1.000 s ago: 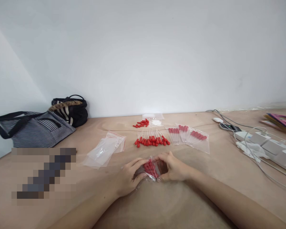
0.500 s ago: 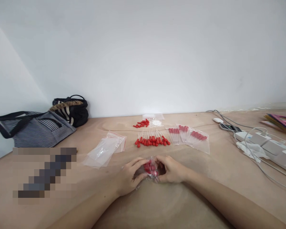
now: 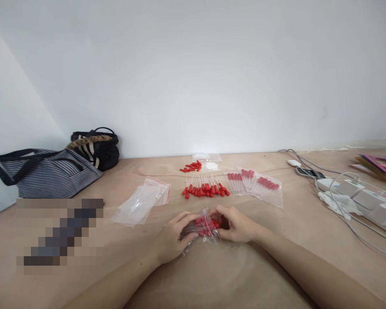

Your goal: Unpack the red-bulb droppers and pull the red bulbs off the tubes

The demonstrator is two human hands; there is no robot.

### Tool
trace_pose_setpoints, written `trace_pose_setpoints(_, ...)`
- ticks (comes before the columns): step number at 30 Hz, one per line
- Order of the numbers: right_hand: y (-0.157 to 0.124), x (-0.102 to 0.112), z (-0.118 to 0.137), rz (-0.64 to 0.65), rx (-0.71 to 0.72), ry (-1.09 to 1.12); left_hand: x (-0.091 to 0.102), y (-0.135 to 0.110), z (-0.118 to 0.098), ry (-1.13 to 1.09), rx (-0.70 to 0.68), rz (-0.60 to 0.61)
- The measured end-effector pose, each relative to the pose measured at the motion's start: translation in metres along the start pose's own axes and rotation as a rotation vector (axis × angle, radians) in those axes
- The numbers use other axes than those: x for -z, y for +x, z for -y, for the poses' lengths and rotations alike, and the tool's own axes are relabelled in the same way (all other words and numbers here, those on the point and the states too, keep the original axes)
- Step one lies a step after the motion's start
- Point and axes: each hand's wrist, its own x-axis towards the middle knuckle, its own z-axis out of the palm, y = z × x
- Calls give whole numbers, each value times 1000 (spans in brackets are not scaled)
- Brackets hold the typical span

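My left hand (image 3: 172,237) and my right hand (image 3: 237,224) meet at the table's near middle, both closed on a small clear zip bag (image 3: 203,228) with red-capped droppers inside. The bag lies low on the wooden table (image 3: 231,274). Just beyond my hands lies a row of loose red-capped droppers (image 3: 205,189). Filled bags of droppers (image 3: 255,183) lie to their right. A small heap of red caps (image 3: 190,166) sits farther back. A stack of empty zip bags (image 3: 141,201) lies to the left.
A striped tote bag (image 3: 48,171) and a black bag (image 3: 98,148) stand at the back left by the wall. A blurred patch covers something at the near left. Power strips with cables (image 3: 357,195), a phone (image 3: 309,172) and coloured books (image 3: 379,165) occupy the right side.
My fingers shifted slightly on the bag; the red caps inside now show a little farther right. Both hands stay in the same spot.
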Motion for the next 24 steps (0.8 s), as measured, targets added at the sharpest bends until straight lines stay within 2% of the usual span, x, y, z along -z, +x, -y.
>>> trace_pose_setpoints(4, 3, -8, 2, -55, 92, -38, 0, 0, 0, -14, -7, -4)
trace_pose_setpoints(9, 5, -14, 2, -108, 47, -62, 0, -1, 0, -24, 10, -7)
trace_pose_setpoints(13, 0, -2, -6, -94, -52, 182, 1, -1, -1, -23, 13, -7)
trace_pose_setpoints(17, -5, 18, -21, -167, -183, 399, 4, 1, -5, -22, 28, -6)
trace_pose_setpoints(20, -6, 28, -28, -219, -206, 509, 7, 2, -7, -25, 40, 6)
trace_pose_setpoints(24, -5, 30, -29, -243, -209, 630, 8, 2, -8, -33, 44, 13)
